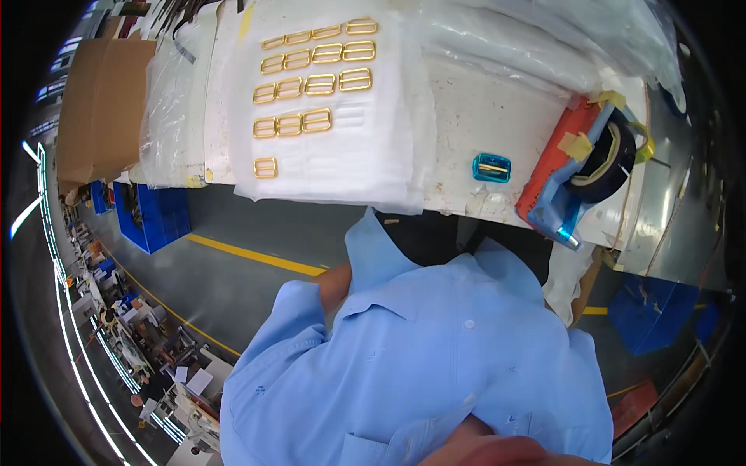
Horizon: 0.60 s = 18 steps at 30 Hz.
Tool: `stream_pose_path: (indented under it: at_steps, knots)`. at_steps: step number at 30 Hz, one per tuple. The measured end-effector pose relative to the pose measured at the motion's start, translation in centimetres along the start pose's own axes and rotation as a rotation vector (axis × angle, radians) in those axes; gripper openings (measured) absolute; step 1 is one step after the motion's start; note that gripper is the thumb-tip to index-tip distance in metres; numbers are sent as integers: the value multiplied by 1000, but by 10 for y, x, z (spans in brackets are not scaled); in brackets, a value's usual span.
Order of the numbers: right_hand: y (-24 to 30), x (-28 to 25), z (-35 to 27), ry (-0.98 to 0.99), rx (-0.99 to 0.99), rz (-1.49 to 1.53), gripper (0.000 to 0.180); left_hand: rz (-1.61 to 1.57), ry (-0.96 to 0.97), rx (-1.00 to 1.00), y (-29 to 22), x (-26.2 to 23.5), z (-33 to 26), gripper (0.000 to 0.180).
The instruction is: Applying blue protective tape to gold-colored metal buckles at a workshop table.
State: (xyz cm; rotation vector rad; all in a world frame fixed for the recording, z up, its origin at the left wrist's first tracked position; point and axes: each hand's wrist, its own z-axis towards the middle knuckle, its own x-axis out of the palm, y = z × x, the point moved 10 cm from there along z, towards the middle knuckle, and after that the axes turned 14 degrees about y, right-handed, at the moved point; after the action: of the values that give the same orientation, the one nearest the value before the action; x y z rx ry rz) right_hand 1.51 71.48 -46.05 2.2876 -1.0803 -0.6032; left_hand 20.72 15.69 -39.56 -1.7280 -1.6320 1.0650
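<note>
Light-blue collared work shirt (pixel 466 349) nearest; both hands out of frame, grip can't be told. Gold metal slider buckles (pixel 320 84) lie in rows on a thin white foam sheet (pixel 365 167) at the front edge of the scuffed white counter (pixel 466 124); a sleeve (pixel 295 307) snag could spill them. Beyond: grey floor (pixel 249 217), yellow line (pixel 256 255).

legible texts: 0 | blue shirt (pixel 435 334): small dark marks (pixel 260 389), too small to read
</note>
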Motion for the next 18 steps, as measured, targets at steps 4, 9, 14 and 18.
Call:
stream_pose_path:
  at_steps: [4, 9, 14, 18]
  knots:
    - [-42, 37, -47, 68, 29, 85, 32, 151, -80, 39, -39, -48, -8, 32]
    - [-64, 12, -61, 77, -6, 187, 31, 573, 327, -71, -247, -99, -46, 24]
    - [32, -34, -92, -92, -49, 195, 23, 960, -420, 699, -437, -164, -124, 16]
    - [173, -31, -170, -249, -484, 266, 18, 1372, -279, 682, -432, -164, -82, 10]
